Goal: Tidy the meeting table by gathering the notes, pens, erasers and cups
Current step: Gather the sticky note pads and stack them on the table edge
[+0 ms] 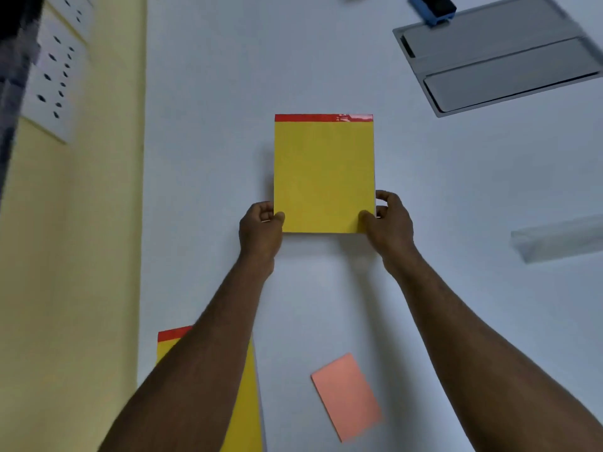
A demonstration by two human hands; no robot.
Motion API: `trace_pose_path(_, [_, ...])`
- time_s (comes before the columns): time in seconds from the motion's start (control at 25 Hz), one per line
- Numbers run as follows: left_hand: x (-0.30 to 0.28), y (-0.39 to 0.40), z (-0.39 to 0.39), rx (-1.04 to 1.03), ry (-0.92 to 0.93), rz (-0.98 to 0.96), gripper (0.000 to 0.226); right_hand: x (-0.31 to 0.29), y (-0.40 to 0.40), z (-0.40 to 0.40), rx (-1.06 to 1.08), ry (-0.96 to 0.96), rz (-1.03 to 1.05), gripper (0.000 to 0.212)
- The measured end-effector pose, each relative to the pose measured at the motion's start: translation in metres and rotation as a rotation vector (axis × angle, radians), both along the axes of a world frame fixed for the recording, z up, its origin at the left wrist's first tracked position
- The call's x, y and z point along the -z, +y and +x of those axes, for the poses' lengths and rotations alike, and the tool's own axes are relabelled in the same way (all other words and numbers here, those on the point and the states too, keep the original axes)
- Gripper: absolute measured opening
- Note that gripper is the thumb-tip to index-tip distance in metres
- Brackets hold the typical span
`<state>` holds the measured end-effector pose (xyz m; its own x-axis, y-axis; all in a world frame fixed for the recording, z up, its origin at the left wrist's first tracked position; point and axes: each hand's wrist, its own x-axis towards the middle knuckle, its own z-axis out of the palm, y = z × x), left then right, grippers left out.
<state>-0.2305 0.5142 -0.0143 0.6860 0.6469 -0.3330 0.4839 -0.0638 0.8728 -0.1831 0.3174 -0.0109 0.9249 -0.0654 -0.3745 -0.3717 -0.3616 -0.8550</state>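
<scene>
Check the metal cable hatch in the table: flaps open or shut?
Shut. Both flaps of the cable hatch lie flat within their frame, level with the table.

Table (212,93): plain white with a faint bluish cast, unpatterned. Held notepad (324,174): solid yellow face, glossy red band along its far edge, no print visible. Second notepad (248,402) at the near edge: the same yellow with a red strip at its top. Sticky note (346,397): flat salmon pink, unmarked. Wall (71,256) on the left: pale yellow. Socket plates (54,76) on it: white, dotted with dark holes. Recessed panel (499,55) in the table: matt grey in two tones. Eraser (432,9) at the far edge: blue body, black top. Strip (559,238) at the right: clear, colourless, blurred.
</scene>
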Motion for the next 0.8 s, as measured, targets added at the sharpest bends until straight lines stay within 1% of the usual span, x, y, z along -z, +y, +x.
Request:
trace_pose_path(0.04, [-0.008, 0.004, -0.025, -0.006, 0.007, -0.004, 0.018, -0.005, 0.0, -0.023, -0.043, -0.003, 0.016, 0.048])
trace_pose_path(0.12, [-0.024, 0.01, -0.077, -0.015, 0.062, 0.021, 0.017, -0.013, 0.004, -0.068, -0.119, 0.003, 0.025, 0.053])
trace_pose_path(0.28, [-0.042, 0.015, -0.19, -0.053, 0.166, 0.129, 0.016, -0.016, 0.014, -0.171, -0.28, 0.069, 0.024, 0.052])
trace_pose_path(0.36, [-0.035, 0.02, -0.233, -0.092, 0.257, 0.181, 0.014, -0.01, 0.021, -0.213, -0.351, 0.112, 0.03, 0.052])
trace_pose_path(0.44, [-0.04, 0.031, -0.285, -0.134, 0.301, 0.222, 0.018, -0.015, 0.033, -0.257, -0.414, 0.103, 0.009, 0.046])
trace_pose_path(0.56, [-0.032, 0.042, -0.329, -0.182, 0.386, 0.223, 0.023, -0.008, 0.048, -0.29, -0.449, 0.113, -0.041, 0.038])
trace_pose_path(0.64, [-0.029, 0.046, -0.356, -0.199, 0.416, 0.208, 0.024, -0.007, 0.059, -0.312, -0.478, 0.14, -0.06, 0.039])
trace_pose_path(0.72, [-0.025, 0.051, -0.362, -0.201, 0.417, 0.19, 0.025, -0.004, 0.065, -0.315, -0.505, 0.136, -0.083, 0.041])
trace_pose_path(0.8, [-0.024, 0.058, -0.372, -0.215, 0.428, 0.184, 0.026, -0.004, 0.075, -0.322, -0.541, 0.131, -0.139, 0.037])
